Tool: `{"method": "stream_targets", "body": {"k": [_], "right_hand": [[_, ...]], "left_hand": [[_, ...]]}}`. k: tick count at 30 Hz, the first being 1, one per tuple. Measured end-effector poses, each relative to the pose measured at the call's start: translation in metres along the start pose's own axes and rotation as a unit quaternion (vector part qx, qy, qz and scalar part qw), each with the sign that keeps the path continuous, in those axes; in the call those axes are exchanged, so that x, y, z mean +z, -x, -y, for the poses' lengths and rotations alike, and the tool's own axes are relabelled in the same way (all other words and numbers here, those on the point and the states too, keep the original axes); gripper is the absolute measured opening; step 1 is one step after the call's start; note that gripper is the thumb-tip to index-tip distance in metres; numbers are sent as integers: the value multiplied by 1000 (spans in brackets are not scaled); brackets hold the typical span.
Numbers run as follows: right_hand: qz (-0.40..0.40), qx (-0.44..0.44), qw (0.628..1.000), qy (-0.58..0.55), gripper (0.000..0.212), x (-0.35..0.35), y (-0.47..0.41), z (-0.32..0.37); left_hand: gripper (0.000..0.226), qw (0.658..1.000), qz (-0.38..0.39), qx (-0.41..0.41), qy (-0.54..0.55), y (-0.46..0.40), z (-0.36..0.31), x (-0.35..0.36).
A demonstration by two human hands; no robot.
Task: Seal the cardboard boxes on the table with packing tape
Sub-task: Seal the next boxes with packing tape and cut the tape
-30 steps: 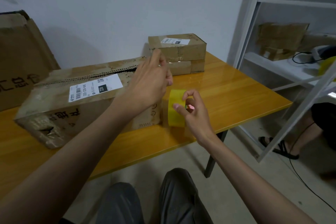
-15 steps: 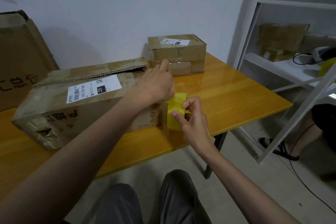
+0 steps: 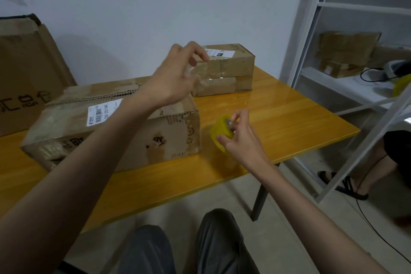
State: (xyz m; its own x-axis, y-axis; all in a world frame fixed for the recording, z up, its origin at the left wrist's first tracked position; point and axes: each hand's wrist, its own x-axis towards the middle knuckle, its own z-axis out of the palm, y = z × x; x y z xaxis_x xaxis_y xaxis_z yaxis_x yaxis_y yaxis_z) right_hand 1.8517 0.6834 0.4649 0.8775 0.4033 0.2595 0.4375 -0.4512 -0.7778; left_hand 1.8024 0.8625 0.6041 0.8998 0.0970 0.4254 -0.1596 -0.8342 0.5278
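Note:
A long worn cardboard box (image 3: 133,131) with a white label lies on the yellow table (image 3: 289,122). Behind it stands a smaller taped box (image 3: 231,66). My right hand (image 3: 242,142) grips a yellow roll of packing tape (image 3: 219,133) just off the long box's right end, low over the table. My left hand (image 3: 175,80) is lifted above that box's right top edge, fingers curled, pinching what looks like the loose end of a clear tape strip (image 3: 195,73). The strip is faint and blurred.
A big carton (image 3: 26,73) leans at the far left against the wall. A white metal shelf frame (image 3: 311,29) stands right of the table with more boxes (image 3: 347,49) and a cable. Another person's sandalled foot (image 3: 347,184) is on the floor. My knees (image 3: 200,247) are under the table's front edge.
My left hand rose from the roll up and back over the long box, drawing tape out. My right hand tilted the roll and lowered it toward the table.

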Motion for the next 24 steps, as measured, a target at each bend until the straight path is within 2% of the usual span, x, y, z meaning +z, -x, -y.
{"method": "stream_targets", "body": {"k": [4, 8, 10, 11, 12, 13, 15, 20, 24], "right_hand": [[29, -28, 983, 177, 49, 6, -8, -3], [45, -15, 969, 244, 45, 15, -9, -6], [6, -31, 971, 238, 32, 16, -12, -2], [-35, -36, 983, 176, 21, 14, -15, 5], [-70, -34, 995, 67, 8, 10, -18, 17], [-88, -26, 994, -59, 5, 4, -21, 32], [-58, 2, 969, -242, 17, -10, -27, 67], [65, 9, 944, -323, 16, -19, -50, 116], [95, 55, 893, -435, 19, -9, -66, 127]], "left_hand": [[37, 995, 32, -33, 92, 14, 0, -15], [35, 988, 48, -45, 138, 29, 6, -20], [37, 985, 43, -48, 159, 33, 10, -24], [38, 984, 41, -47, 169, 34, 12, -27], [38, 983, 40, -45, 176, 34, 14, -30], [38, 982, 41, -47, 178, 34, 16, -33], [38, 983, 37, -50, 175, 32, 19, -41], [39, 983, 18, -47, 179, 24, 21, -59], [41, 964, -11, -62, 259, 23, 31, -68]]}}
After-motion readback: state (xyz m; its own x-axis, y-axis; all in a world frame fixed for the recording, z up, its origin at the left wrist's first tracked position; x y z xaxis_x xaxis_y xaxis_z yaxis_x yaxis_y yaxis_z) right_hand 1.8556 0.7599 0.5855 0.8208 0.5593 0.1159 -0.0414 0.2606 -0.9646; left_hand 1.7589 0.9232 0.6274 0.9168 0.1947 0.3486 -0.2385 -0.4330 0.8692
